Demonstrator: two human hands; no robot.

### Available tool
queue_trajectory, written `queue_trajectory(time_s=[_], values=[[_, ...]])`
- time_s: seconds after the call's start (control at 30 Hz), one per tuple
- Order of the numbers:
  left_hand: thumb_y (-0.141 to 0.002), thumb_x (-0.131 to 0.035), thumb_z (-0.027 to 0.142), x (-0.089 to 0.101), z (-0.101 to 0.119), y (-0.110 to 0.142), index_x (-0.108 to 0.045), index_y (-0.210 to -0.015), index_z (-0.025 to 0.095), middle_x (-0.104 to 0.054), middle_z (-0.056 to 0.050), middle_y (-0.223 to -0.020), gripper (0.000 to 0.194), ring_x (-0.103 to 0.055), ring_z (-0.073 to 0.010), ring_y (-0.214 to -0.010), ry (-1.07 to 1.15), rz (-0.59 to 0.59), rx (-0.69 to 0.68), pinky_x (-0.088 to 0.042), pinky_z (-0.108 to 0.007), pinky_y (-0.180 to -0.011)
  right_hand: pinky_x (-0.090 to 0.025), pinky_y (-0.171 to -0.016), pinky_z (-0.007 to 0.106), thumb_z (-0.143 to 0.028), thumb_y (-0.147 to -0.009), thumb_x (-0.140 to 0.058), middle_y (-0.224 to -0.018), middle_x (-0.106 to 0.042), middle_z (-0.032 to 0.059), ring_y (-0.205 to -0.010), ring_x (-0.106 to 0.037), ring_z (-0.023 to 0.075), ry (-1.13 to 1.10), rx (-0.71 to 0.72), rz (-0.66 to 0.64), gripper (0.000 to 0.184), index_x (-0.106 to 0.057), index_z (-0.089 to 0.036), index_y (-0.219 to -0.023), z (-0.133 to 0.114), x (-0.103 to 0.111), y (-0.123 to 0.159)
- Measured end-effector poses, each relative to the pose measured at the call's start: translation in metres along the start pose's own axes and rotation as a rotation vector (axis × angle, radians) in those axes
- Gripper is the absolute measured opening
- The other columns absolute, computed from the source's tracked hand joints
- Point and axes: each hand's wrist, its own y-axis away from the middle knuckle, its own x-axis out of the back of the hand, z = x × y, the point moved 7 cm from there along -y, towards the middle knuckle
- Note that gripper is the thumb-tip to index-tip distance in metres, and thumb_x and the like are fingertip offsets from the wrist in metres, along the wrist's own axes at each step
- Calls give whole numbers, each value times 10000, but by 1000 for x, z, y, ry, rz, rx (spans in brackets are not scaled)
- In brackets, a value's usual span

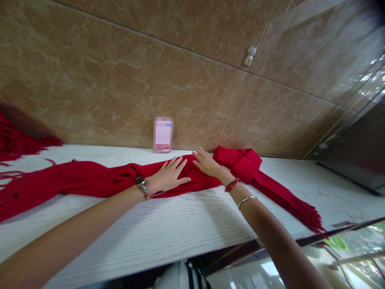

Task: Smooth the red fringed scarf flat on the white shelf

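Observation:
A long red fringed scarf (75, 178) lies stretched across a white wood-grain table (168, 224). My left hand (168, 175) rests flat on its middle, fingers spread and open, with a watch and bead bracelet at the wrist. My right hand (207, 162) lies flat beside it on the scarf, fingers stretched out, with a red bangle and a silver bangle on the forearm. To the right of my right hand the scarf is folded over into a thick bundle (243, 162), and its fringed end (300, 212) trails to the table's front edge.
A small pink card or phone (163, 135) leans against the brown marble wall (150, 80) behind the scarf. More red fringed cloth (18, 140) lies at the far left. A dark cabinet (355, 156) stands at the right, and glossy floor shows below the table.

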Motion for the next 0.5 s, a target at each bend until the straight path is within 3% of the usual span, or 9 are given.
queue_trajectory(time_s=[0.17, 0.3, 0.5], values=[[-854, -345, 558, 34, -47, 48, -324, -1360, 254, -287, -29, -1439, 591, -206, -223, -1327, -126, 25, -75, -162, -386, -1074, -235, -1061, 462, -361, -903, -351, -1410, -329, 141, -1338, -163, 252, -112, 145, -47, 478, -418, -113, -1305, -51, 0, -14], [-859, -328, 533, 52, -93, 86, -371, -1336, 190, -317, -58, -1424, 589, -257, -204, -1309, -156, 38, 16, -198, -334, -1074, -264, -1055, 437, -411, -900, -340, -1393, -364, 128, -1314, -245, 244, -248, 199, -97, 504, -421, -123, -1305, -100, -9, -25], [-762, -488, 569, 53, -132, 122, -135, -1418, 169, -349, -94, -1403, 845, -405, -203, -1225, -49, -90, 190, -317, -286, -1009, -271, -1053, 430, -467, -888, -337, -1363, -392, 177, -1281, -315, 261, -344, 230, -149, 609, -354, -57, -1339, -148, -31, -16]])
